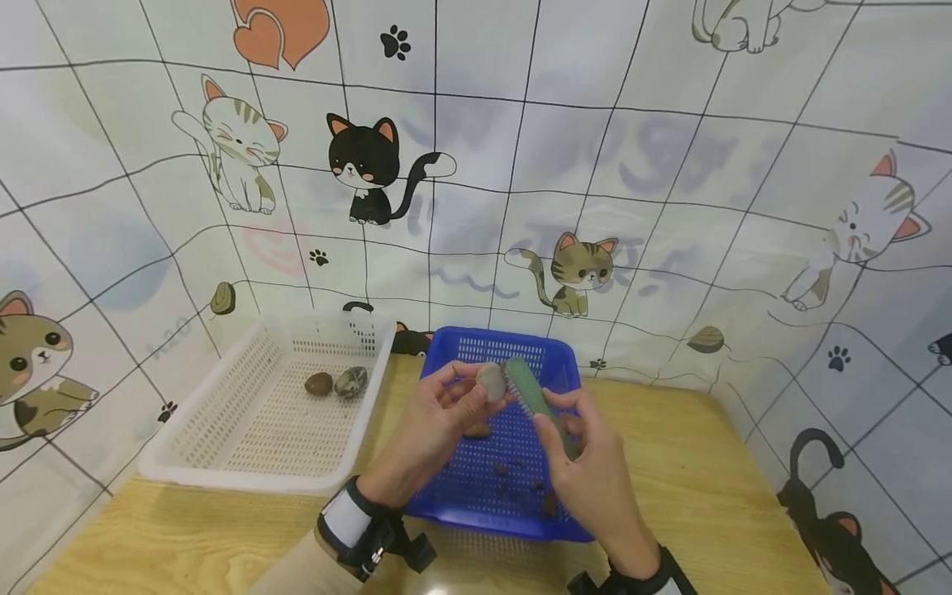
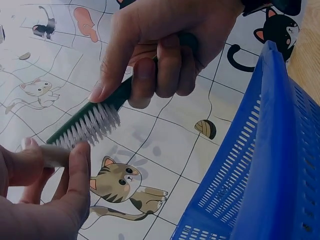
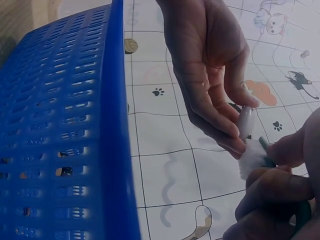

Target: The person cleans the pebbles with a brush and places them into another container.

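Between the thumb and fingers of my left hand point(image 1: 439, 413) I pinch a pale, smooth stone point(image 1: 492, 383). My right hand point(image 1: 595, 463) grips the handle of a green brush point(image 1: 530, 390) with white bristles. In the left wrist view the bristles point(image 2: 90, 126) face the stone point(image 2: 54, 155) and lie close against its edge. The right wrist view shows the stone point(image 3: 246, 122) just by the bristles point(image 3: 254, 159). Both hands are above a blue plastic basket point(image 1: 491, 522). Inside it lie a brown stone point(image 1: 477, 430) and several small dark pieces point(image 1: 502, 469).
A white plastic basket point(image 1: 245, 478) stands on the left, holding a brown stone point(image 1: 318, 384) and a mottled grey-green stone point(image 1: 351, 382). Both baskets rest on a wooden table point(image 1: 684, 463). A cat-patterned sheet point(image 1: 476, 207) rises behind and at the sides.
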The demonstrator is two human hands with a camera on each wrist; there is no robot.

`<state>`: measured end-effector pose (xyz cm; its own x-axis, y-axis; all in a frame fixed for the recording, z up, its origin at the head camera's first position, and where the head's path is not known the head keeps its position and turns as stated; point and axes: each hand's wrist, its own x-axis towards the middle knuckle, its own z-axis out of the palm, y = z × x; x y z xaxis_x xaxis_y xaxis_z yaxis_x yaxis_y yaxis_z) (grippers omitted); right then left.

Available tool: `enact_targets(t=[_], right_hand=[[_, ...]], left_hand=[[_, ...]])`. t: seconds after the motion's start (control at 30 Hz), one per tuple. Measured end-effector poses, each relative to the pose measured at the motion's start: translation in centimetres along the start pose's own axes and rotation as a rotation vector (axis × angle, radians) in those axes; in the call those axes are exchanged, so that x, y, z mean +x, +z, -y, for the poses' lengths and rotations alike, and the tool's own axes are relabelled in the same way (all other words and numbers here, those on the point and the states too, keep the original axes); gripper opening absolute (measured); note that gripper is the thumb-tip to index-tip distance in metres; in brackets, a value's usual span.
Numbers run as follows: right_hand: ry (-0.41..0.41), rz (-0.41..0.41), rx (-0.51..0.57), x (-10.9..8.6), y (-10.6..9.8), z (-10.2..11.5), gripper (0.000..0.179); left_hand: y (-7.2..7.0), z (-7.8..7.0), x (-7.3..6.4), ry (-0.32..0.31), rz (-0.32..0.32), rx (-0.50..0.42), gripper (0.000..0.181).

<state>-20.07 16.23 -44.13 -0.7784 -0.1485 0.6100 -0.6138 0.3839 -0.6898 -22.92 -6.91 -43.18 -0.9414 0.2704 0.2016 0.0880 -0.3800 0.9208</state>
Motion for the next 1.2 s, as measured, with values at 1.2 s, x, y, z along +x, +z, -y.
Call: enact_targets(t=[1.2], right_hand=[[-0.073, -0.010, -0.036, 0.10, -0.09, 0.38, 0.020]], left_hand=[[0.46, -0.01, -0.23, -0.037, -0.005, -0.008, 0.039]])
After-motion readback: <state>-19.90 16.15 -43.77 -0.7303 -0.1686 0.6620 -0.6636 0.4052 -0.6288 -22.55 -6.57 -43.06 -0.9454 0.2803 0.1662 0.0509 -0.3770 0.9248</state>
